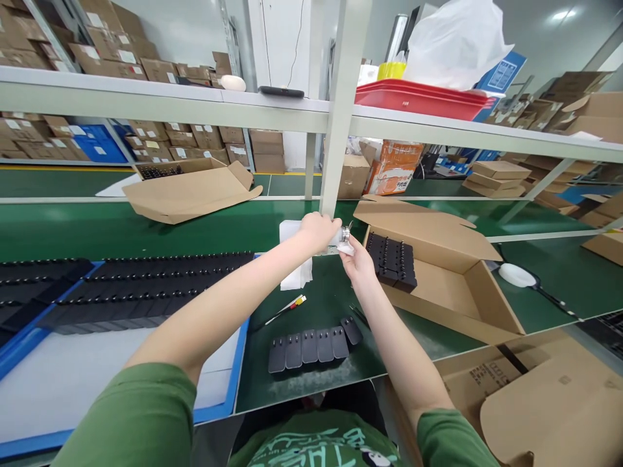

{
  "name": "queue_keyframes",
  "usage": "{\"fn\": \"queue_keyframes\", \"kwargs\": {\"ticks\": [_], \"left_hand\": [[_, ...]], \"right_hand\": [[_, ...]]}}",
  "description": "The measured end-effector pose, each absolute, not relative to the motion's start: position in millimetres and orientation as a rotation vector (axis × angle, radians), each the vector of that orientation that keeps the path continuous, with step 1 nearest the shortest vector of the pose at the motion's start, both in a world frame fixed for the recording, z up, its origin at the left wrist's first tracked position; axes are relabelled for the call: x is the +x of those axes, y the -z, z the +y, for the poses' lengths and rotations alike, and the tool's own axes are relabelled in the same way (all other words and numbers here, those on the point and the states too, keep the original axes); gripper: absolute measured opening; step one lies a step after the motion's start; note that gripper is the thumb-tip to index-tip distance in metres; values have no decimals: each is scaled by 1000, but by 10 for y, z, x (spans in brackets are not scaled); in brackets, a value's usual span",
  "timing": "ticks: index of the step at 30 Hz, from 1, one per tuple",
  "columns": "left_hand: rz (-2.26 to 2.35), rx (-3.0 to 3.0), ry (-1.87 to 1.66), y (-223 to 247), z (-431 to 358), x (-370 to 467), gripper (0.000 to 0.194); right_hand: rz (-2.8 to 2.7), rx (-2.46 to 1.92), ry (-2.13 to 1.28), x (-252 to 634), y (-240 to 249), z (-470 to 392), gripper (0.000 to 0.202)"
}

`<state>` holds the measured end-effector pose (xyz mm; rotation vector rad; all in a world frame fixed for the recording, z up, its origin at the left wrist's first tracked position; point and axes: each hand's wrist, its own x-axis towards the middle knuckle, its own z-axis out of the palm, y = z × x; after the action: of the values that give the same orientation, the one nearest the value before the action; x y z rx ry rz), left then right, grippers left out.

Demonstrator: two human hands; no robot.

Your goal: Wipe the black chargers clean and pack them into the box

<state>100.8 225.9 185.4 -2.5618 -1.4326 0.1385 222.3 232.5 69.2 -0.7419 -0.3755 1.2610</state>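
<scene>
My left hand (318,232) is closed around a small whitish bottle with a metal top (345,234), held tilted to the right; the fingers hide much of it. Just right of and below it, my right hand (359,261) pinches a white wipe (345,248) against the bottle's metal end. More white wipes (296,275) lie on the green table behind my left wrist. Nearer to me, a row of several black rectangular pieces with small knobs (309,347) lies on the table. Between them and the wipes is a cable with red, white and yellow ends (298,301).
At left stands a blue tray (239,370) holding rows of black pieces. An open cardboard box (452,272) with black pieces sits at right, near a white-headed object (516,275). A metal post (339,117) rises just behind my hands, under a shelf (170,107).
</scene>
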Motion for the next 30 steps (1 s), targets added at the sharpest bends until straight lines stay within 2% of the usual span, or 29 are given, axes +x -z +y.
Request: {"fn": "queue_keyframes", "kwargs": {"ticks": [30], "left_hand": [[-1510,-2594,-50,-1915,2314,879,45]], "right_hand": [[-318,-748,-1402,2245,-884,2286,29]]}}
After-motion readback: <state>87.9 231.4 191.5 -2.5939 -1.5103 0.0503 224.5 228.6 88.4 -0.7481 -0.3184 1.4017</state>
